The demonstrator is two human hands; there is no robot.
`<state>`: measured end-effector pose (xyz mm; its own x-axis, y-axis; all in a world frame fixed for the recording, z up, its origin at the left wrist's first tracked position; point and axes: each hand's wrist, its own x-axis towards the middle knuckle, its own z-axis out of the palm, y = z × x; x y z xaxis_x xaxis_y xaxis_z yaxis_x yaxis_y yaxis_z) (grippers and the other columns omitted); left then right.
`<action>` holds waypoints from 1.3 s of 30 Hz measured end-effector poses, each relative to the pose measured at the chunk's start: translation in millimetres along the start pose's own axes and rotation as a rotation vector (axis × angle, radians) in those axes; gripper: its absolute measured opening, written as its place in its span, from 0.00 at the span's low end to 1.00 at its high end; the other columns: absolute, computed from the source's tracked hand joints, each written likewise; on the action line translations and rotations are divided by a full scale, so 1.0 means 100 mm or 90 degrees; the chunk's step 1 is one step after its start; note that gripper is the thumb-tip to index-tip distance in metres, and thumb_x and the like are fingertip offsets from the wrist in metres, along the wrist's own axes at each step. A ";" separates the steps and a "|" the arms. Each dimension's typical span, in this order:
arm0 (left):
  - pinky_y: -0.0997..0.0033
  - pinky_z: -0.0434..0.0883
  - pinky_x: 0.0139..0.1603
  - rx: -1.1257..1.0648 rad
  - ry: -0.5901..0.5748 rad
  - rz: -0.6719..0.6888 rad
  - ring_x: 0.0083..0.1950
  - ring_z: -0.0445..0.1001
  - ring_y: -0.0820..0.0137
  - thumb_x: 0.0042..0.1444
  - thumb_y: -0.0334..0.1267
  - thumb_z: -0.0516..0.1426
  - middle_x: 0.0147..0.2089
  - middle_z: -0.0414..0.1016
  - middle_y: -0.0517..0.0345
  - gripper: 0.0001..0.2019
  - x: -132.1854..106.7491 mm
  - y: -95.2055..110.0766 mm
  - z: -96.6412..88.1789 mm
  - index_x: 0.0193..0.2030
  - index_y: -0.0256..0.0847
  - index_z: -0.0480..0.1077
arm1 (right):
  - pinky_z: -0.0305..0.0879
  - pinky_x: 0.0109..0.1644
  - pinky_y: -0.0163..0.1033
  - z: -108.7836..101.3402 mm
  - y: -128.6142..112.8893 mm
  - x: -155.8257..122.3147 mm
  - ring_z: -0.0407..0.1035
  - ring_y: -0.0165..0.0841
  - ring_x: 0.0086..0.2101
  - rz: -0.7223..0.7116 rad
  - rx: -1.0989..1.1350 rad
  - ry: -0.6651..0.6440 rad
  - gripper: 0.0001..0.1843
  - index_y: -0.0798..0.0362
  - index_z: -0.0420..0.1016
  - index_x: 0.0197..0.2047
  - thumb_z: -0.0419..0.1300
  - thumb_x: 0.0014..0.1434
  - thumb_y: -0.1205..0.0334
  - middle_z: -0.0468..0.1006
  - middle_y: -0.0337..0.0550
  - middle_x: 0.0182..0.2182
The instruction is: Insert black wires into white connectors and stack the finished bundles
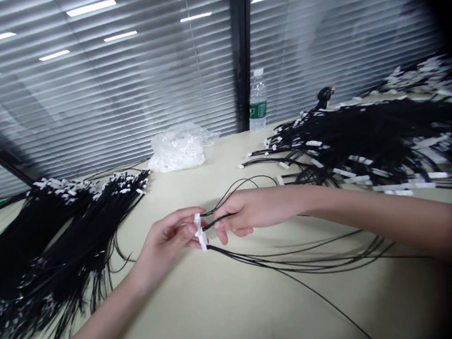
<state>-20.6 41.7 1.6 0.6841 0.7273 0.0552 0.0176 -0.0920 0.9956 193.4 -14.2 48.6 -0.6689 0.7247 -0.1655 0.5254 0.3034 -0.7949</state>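
Observation:
In the middle of the head view, my left hand (176, 232) is closed on a white plastic connector (202, 241), pinched between thumb and fingers. Black wires (269, 262) leave the connector and trail to the right over the table. My right hand (241, 214) is just right of the connector, its fingers pinching a black wire (216, 220) close to where it meets the white plastic. More thin wires loop up behind the right hand. Whether that wire's end is fully inside the connector is too small to tell.
Bundles of black wires with white ends (80, 218) lie at the left. A larger wire pile (369, 137) covers the right side. A clear plastic bag (180, 146) of white parts and a water bottle (258, 103) stand by the window blinds at the back of the table (226, 311).

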 end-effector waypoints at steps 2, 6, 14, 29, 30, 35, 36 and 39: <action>0.68 0.72 0.33 0.011 -0.018 -0.003 0.31 0.74 0.67 0.52 0.35 0.58 0.36 0.77 0.48 0.14 0.00 -0.01 -0.01 0.47 0.39 0.72 | 0.49 0.26 0.29 -0.01 -0.03 -0.01 0.51 0.22 0.23 -0.002 0.001 0.007 0.14 0.59 0.68 0.37 0.43 0.60 0.66 0.56 0.34 0.22; 0.66 0.72 0.34 0.032 -0.068 0.005 0.31 0.73 0.68 0.54 0.36 0.56 0.34 0.76 0.50 0.16 -0.01 0.01 -0.02 0.50 0.38 0.70 | 0.49 0.26 0.28 -0.03 -0.10 -0.04 0.51 0.21 0.24 0.005 -0.008 0.036 0.13 0.60 0.67 0.34 0.43 0.60 0.67 0.58 0.35 0.24; 0.69 0.70 0.37 -0.032 -0.063 -0.013 0.32 0.74 0.69 0.54 0.36 0.56 0.30 0.77 0.51 0.12 -0.02 0.00 0.00 0.45 0.38 0.69 | 0.51 0.25 0.27 0.02 -0.14 -0.05 0.55 0.22 0.24 0.010 -0.038 0.035 0.13 0.59 0.69 0.34 0.44 0.59 0.67 0.61 0.36 0.24; 0.66 0.72 0.38 -0.152 -0.011 -0.039 0.34 0.73 0.68 0.56 0.33 0.54 0.32 0.74 0.53 0.09 -0.07 0.04 0.12 0.45 0.40 0.67 | 0.53 0.43 0.38 0.09 -0.16 -0.06 0.61 0.33 0.39 -0.104 -0.425 0.338 0.08 0.55 0.72 0.40 0.53 0.59 0.67 0.70 0.42 0.35; 0.68 0.72 0.37 -0.153 0.001 -0.033 0.34 0.73 0.69 0.56 0.33 0.54 0.31 0.74 0.53 0.09 -0.07 0.05 0.12 0.45 0.40 0.66 | 0.54 0.44 0.38 0.09 -0.19 -0.07 0.61 0.33 0.40 -0.128 -0.489 0.376 0.07 0.55 0.72 0.39 0.54 0.58 0.68 0.70 0.42 0.35; 0.71 0.73 0.36 -0.178 0.010 -0.032 0.33 0.72 0.71 0.57 0.33 0.52 0.32 0.73 0.54 0.09 -0.09 0.08 0.15 0.45 0.40 0.66 | 0.57 0.39 0.37 0.13 -0.32 -0.18 0.62 0.31 0.37 -0.172 -0.588 0.445 0.07 0.54 0.73 0.34 0.53 0.59 0.66 0.70 0.40 0.33; 0.71 0.73 0.36 -0.187 0.005 -0.037 0.33 0.72 0.71 0.57 0.33 0.52 0.32 0.72 0.55 0.09 -0.09 0.08 0.15 0.45 0.40 0.66 | 0.57 0.36 0.36 0.14 -0.35 -0.20 0.62 0.30 0.35 -0.168 -0.568 0.441 0.07 0.53 0.73 0.34 0.53 0.59 0.65 0.70 0.39 0.33; 0.74 0.73 0.34 -0.220 -0.009 -0.042 0.32 0.72 0.72 0.57 0.32 0.52 0.30 0.71 0.56 0.09 -0.08 0.08 0.16 0.45 0.41 0.66 | 0.55 0.29 0.32 0.16 -0.44 -0.23 0.63 0.25 0.28 -0.126 -0.463 0.433 0.09 0.52 0.73 0.34 0.52 0.60 0.63 0.70 0.35 0.28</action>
<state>-14.8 24.1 7.7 0.7001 0.7140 -0.0081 -0.1847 0.1920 0.9639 177.4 -54.4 77.9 -0.4566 0.7498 0.4789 0.7817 0.5952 -0.1865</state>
